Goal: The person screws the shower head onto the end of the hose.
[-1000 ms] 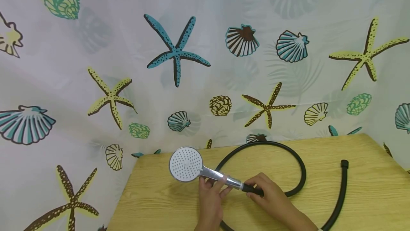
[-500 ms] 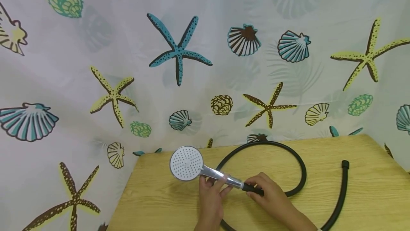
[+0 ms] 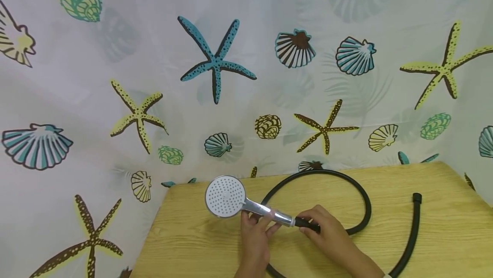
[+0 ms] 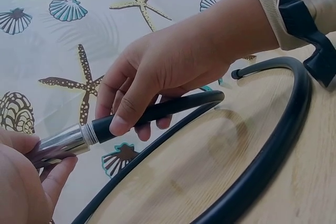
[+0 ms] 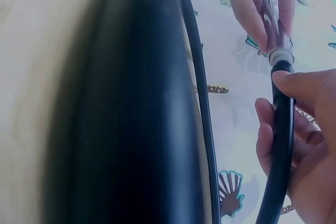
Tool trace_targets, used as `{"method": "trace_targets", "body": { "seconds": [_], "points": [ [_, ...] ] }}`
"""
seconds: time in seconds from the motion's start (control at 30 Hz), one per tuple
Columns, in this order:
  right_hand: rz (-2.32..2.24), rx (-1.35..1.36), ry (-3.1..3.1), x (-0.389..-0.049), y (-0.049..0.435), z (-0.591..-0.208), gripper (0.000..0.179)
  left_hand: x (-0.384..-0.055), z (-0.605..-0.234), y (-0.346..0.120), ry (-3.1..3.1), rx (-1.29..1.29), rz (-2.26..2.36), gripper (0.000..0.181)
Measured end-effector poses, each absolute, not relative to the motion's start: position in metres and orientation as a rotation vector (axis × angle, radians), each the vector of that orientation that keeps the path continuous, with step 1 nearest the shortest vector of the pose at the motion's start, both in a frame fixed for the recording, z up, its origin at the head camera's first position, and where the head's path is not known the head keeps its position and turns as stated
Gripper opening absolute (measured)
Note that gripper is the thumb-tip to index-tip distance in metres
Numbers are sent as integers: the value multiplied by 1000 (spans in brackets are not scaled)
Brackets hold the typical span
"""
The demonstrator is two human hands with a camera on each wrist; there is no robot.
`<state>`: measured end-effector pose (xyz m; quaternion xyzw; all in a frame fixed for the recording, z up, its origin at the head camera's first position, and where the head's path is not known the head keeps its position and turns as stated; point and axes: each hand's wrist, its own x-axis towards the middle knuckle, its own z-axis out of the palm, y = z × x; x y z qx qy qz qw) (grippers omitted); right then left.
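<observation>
My left hand (image 3: 255, 243) holds a shower head (image 3: 225, 196) by its chrome handle (image 3: 283, 218), fingers curled around it from below. The round white spray face, dotted with nozzles, points toward the head camera at the left. At the handle's lower end, pale screw threads (image 4: 90, 134) show in the left wrist view, with the black hose's end right at them. My right hand (image 3: 325, 231) grips that black hose (image 5: 284, 114), with the thumb laid along it close to the joint. The hose and handle are in one line, tilted down to the right.
The hose loops (image 3: 367, 201) across a wooden table (image 3: 185, 235), and its free end with a black nut (image 3: 417, 198) lies at the right. Behind the table and at both sides hangs a white curtain (image 3: 262, 89) printed with starfish and shells.
My right hand and the hose end have shifted slightly right, and a little more of the pale thread shows at the joint. The head view has turned slightly. Both grips stay the same.
</observation>
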<state>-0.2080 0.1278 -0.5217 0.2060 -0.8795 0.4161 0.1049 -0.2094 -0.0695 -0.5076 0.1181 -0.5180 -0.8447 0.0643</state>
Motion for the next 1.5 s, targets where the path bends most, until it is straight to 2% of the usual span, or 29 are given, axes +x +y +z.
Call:
{"method": "trace_targets", "body": {
  "seconds": [0.43,1.5],
  "points": [
    [1239,655,-2584,-206,126,-522,28,-209,-507,-72,-1496,344,-2564,50],
    [1249,679,-2637,-209,126,-515,24,-208,-504,-72,-1520,374,-2544,54]
  ]
}}
